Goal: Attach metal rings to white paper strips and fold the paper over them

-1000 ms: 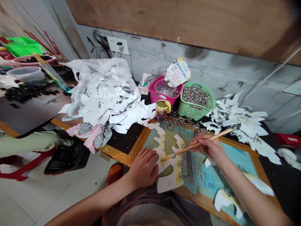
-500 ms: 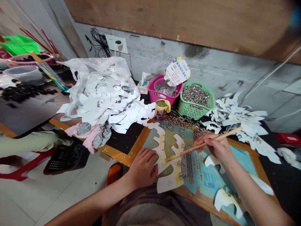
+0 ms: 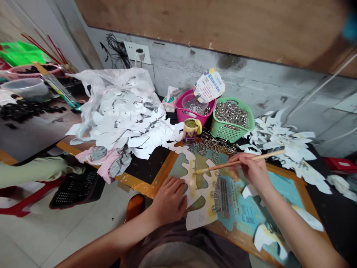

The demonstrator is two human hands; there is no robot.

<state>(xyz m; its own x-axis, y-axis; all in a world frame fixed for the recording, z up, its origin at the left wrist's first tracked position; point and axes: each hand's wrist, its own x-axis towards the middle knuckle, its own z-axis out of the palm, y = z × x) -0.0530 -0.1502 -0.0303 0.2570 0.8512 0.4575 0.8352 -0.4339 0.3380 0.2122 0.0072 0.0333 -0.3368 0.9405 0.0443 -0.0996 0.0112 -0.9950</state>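
Observation:
In the head view, my left hand (image 3: 170,197) lies with fingers extended on the left edge of a white cut-out sheet (image 3: 192,191) smeared with yellow. My right hand (image 3: 252,171) grips a wooden-handled brush (image 3: 220,166), its yellowed bristles touching that sheet near its upper part. A second white cut-out (image 3: 206,201) lies alongside, with several metal clasps (image 3: 216,209) along its right edge. Beneath them is a blue-green printed board (image 3: 248,214) edged in brown tape. A glue-stained cup (image 3: 190,134) of yellowish paste stands behind the sheets.
Loose metal clasps (image 3: 210,144) lie behind the board. A pink basket (image 3: 181,113) and a green basket (image 3: 231,131) hold metal parts. White cut-outs are heaped left (image 3: 119,123) and right (image 3: 295,145). A pinkish-grey cloth (image 3: 111,162) hangs at the table edge. A person's leg (image 3: 36,169) shows at left.
The brush tip has moved up and slightly left, from the lower middle of the sheet to its upper part. My right hand shifted slightly with it; my left hand stayed in place.

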